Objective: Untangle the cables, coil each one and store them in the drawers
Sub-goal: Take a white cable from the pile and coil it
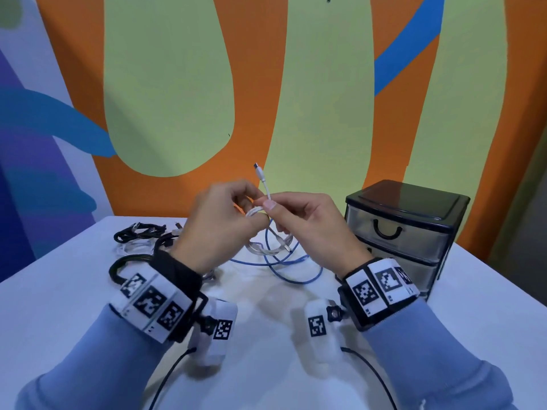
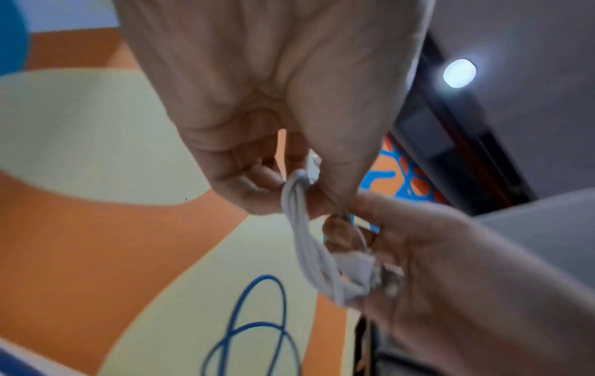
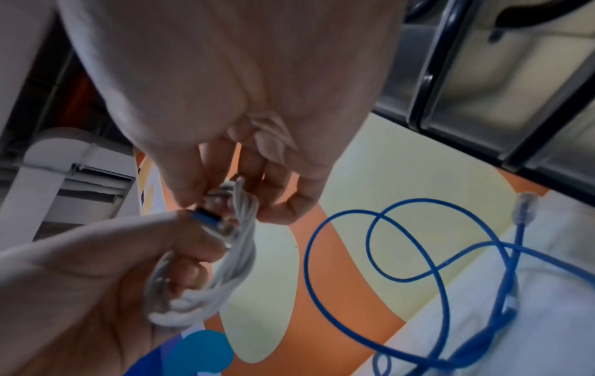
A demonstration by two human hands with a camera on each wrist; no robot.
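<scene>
Both hands are raised above the table's middle, working on a coiled white cable (image 1: 257, 211). My left hand (image 1: 225, 220) grips the coil (image 2: 306, 241) in curled fingers. My right hand (image 1: 291, 216) pinches the cable's loose end, whose plug (image 1: 258, 170) sticks up above the hands. In the right wrist view the white coil (image 3: 225, 257) hangs between both hands. A blue cable (image 1: 284, 261) lies looped on the table beneath them, its clear plug (image 3: 524, 206) showing. The drawer unit (image 1: 405, 232) stands at the right, drawers closed.
A tangle of black and white cables (image 1: 142, 235) lies at the table's back left. A thick black cable (image 1: 127, 261) curves beside my left wrist. The white table (image 1: 266, 335) ends at a painted wall behind.
</scene>
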